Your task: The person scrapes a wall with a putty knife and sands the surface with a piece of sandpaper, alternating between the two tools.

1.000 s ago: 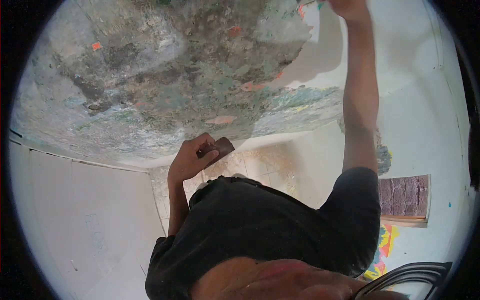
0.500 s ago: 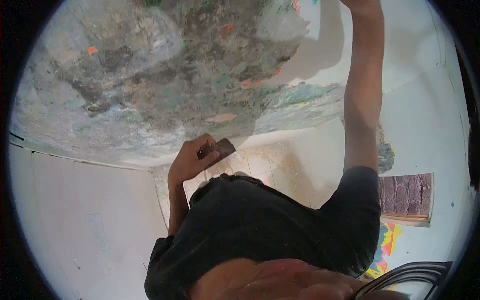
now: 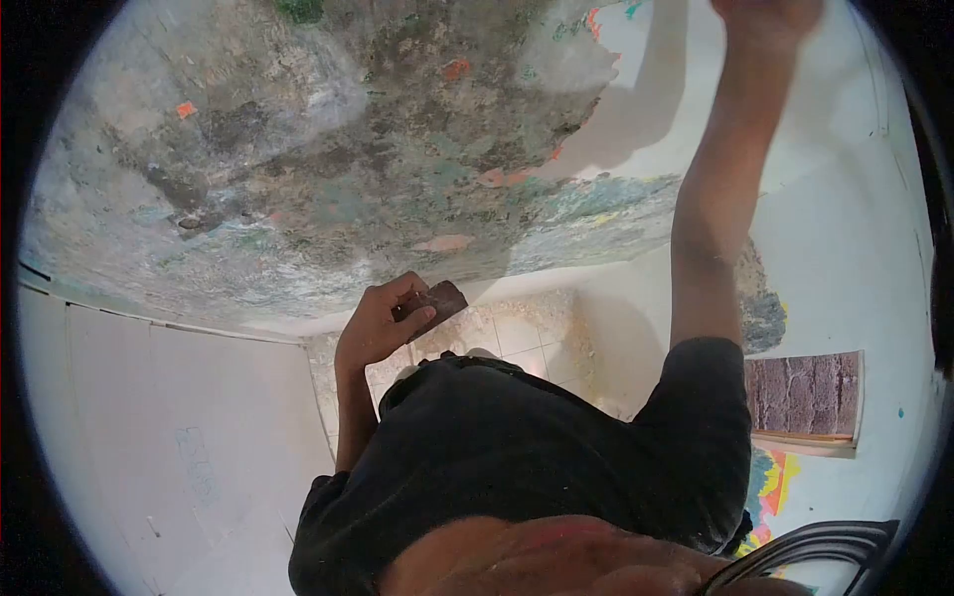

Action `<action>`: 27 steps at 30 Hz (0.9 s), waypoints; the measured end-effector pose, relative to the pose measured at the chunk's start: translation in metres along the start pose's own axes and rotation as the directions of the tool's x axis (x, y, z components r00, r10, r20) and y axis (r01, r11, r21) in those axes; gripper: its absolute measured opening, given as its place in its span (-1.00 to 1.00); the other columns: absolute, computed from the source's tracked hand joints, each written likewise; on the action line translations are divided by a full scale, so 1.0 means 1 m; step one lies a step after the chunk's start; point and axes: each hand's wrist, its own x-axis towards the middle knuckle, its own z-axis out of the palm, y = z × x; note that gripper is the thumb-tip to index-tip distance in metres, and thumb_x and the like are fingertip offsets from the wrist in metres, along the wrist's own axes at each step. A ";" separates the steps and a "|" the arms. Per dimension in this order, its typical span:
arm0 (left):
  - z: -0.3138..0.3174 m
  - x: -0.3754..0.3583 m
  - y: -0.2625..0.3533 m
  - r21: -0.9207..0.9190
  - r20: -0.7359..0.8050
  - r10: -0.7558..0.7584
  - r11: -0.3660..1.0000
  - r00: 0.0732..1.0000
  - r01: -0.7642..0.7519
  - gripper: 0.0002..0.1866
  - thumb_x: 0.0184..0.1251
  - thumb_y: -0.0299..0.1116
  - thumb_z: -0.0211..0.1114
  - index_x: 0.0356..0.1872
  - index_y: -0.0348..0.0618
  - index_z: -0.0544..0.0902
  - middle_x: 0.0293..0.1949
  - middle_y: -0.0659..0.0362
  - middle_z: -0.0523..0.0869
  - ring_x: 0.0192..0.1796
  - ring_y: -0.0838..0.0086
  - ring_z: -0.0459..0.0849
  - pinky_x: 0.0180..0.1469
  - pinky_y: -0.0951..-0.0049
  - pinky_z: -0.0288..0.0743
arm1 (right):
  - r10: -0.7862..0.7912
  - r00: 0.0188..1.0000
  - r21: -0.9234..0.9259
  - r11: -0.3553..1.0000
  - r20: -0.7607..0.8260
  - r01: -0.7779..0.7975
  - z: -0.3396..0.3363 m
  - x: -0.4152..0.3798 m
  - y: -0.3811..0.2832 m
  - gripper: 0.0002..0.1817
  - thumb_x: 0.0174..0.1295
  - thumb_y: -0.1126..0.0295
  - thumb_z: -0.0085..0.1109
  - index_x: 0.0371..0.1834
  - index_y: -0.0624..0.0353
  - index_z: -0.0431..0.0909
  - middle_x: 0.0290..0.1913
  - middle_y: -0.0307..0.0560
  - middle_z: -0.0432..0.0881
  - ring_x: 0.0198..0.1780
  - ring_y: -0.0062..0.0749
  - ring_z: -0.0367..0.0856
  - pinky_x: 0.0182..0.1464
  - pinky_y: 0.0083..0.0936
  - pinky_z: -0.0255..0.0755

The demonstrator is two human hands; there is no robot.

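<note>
Brown block in left hand, patchy wall ahead, right hand at the upper edge

Left hand (image 3: pixel 370 328): fingers and thumb bent in, closed on one object; the thumb lies along the near face, the forefinger is crooked over the far side.

Brown block (image 3: pixel 449 301): flat, dark, straight-edged; gripped between those fingers and thumb, its free end jutting right of them. Whether it touches the wall cannot be told.

Right hand (image 3: pixel 767 14): blurred, cut by the upper edge; how far its fingers are open, and whether they hold anything, cannot be told. Arm outstretched, well apart from the left fingers.

Wall (image 3: pixel 378 179): spreads beyond and above the left fingers; mottled grey, green and brown, with small orange patches (image 3: pixel 186 110). White paint (image 3: pixel 704 70) with a ragged border, just left of the right hand; a grey shadow (image 3: pixel 661 60) falls across it.

Tiled floor (image 3: pixel 519 333): pale, strewn with debris; below and right of the left fingers.

White panel (image 3: pixel 189 397): left of and below the left fingers; faint blue marks (image 3: pixel 199 467).

Framed opening (image 3: pixel 805 392): brick-like surface within; well below the right fingers, beside the black sleeve (image 3: pixel 701 397).
</note>
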 end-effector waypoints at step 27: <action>0.012 0.004 0.008 0.035 0.003 -0.033 0.999 0.999 0.033 -0.81 0.26 -0.39 0.40 -0.25 -0.22 0.57 -0.52 0.21 0.65 -0.43 0.62 0.52 -0.36 0.47 0.42 | -0.341 0.940 -0.018 0.940 -0.023 0.340 -0.020 -0.033 0.012 -0.74 0.41 0.33 -0.15 -0.51 -0.02 0.25 -0.71 -0.43 0.15 -0.73 -0.70 0.03 -0.72 -0.63 0.02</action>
